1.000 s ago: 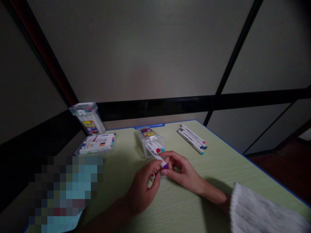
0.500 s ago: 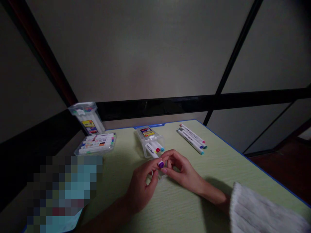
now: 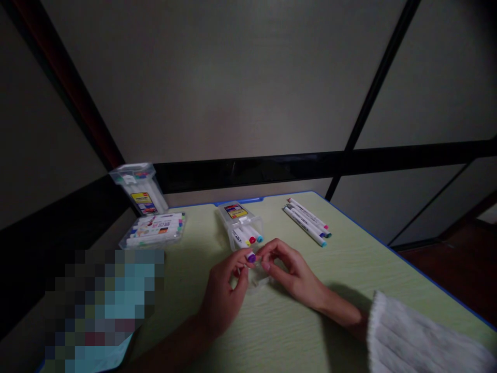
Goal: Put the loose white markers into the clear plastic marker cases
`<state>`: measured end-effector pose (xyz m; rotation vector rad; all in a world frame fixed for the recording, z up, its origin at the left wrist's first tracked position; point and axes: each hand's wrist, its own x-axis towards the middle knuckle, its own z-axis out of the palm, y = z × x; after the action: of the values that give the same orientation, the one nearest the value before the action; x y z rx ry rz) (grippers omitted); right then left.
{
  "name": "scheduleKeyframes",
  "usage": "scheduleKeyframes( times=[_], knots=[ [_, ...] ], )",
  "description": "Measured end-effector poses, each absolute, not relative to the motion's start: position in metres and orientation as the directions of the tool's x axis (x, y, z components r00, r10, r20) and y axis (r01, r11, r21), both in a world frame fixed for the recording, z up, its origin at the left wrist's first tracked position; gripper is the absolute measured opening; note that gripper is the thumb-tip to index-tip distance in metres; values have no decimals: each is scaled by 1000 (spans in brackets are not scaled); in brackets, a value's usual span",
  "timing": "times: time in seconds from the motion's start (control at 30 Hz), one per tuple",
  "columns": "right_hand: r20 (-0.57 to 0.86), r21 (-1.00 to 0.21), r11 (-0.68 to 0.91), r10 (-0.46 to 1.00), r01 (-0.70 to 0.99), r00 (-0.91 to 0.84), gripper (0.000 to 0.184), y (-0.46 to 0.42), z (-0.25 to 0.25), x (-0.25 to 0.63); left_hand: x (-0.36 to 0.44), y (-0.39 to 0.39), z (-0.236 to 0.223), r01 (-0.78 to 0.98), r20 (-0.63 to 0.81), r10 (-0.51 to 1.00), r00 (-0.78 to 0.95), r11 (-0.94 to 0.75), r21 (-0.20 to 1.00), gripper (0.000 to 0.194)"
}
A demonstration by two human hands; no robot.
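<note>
A clear plastic marker box [image 3: 233, 220] lies on its side on the table, its open end toward me and its hinged lid [image 3: 259, 284] down on the tabletop. Inside are white markers with yellow, red and light-blue ends [image 3: 252, 240]. One purple-capped marker [image 3: 251, 257] sticks out of the box mouth, and the fingers of my left hand [image 3: 225, 292] are closed on it near the cap. My right hand [image 3: 292, 270] is just to the right, thumb and fingers pinched above the lid. What they hold, if anything, is hidden.
Several loose white markers [image 3: 305, 223] lie together at the back right of the table [image 3: 279, 331]. At the back left, a filled marker box [image 3: 143, 189] stands upright behind another lying flat [image 3: 155, 229]. A blurred-out tablet-like object [image 3: 116, 311] is at the left.
The purple cap and my left hand have shifted slightly left, away from my right fingertips. More of the lid shows between the hands. My right hand has hardly moved.
</note>
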<state>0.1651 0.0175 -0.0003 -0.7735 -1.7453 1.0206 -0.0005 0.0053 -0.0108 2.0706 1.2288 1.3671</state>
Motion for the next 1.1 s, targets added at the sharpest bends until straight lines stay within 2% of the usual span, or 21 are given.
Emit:
scheduleKeyframes(
  times=[0.37, 0.73, 1.1],
  knots=[
    [467, -815, 570, 751, 102, -467, 17, 20, 2, 165, 0, 8, -10, 442, 503, 861, 79, -482, 756, 26],
    [492, -766, 628, 711, 139, -503, 24, 20, 3, 167, -3, 10, -15, 511, 499, 865, 51, -452, 731, 28],
    [495, -742, 651, 695, 163, -522, 25, 20, 1, 167, -3, 8, -9, 515, 631, 773, 69, -569, 641, 30]
  ],
)
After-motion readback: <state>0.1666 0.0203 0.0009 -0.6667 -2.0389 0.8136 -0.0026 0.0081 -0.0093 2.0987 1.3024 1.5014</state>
